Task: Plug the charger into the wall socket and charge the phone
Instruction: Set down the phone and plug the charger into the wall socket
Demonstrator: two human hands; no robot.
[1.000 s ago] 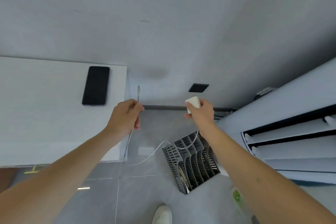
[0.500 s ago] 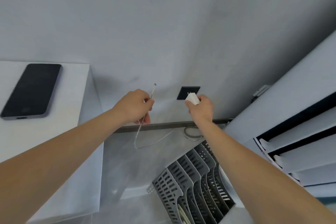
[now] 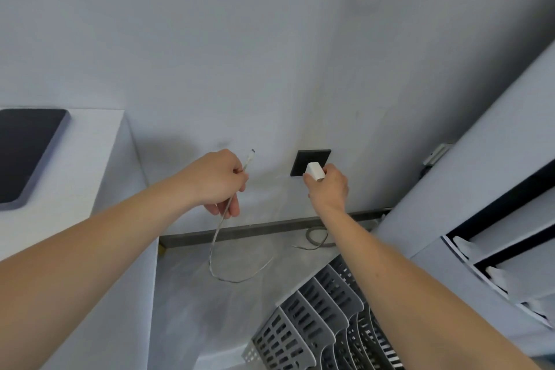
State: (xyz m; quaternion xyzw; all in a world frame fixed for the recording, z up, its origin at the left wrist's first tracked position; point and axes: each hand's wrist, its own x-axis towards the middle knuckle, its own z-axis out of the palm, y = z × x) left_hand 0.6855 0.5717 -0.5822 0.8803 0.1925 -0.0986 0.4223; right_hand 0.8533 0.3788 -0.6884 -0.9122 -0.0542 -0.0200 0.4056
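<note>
Step in hand: charger point(image 3: 314, 170) held at wall socket point(image 3: 309, 159).
Gripped by right hand point(image 3: 327, 186); cable point(image 3: 223, 213) clasped in left hand point(image 3: 216, 180); firm seating required next.

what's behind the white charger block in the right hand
Directly behind the small white plastic charger block, held by the right hand, is the square black wall socket plate on the grey wall. The block covers the plate's openings, so the prongs cannot be seen.

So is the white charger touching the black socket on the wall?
Cannot tell. In the head view the charger overlaps the socket, held by the right hand, but no contact or gap shows.
</note>
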